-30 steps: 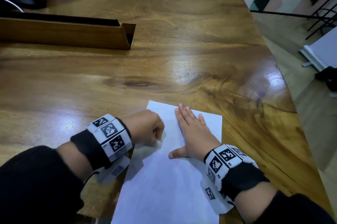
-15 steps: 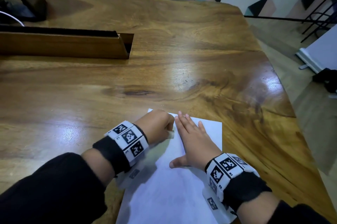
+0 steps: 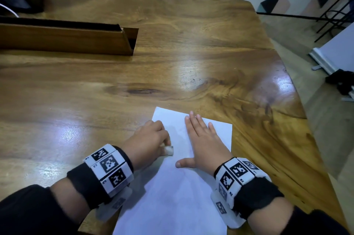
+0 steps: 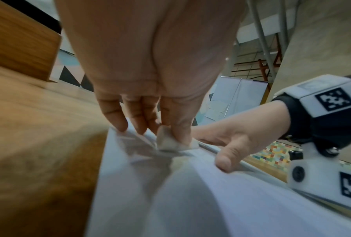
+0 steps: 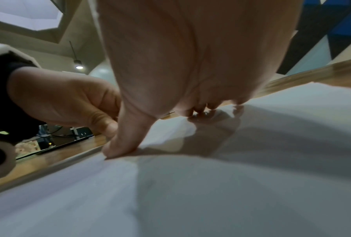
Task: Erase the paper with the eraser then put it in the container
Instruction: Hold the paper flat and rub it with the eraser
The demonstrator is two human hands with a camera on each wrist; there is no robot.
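Left hand has drawn back toward the body, fingers pinching eraser on paper. Right hand, fingers straight and together, pins sheet; short firm strokes advised.

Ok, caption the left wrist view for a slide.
Left hand pinches the eraser against the paper while the right hand pins it.
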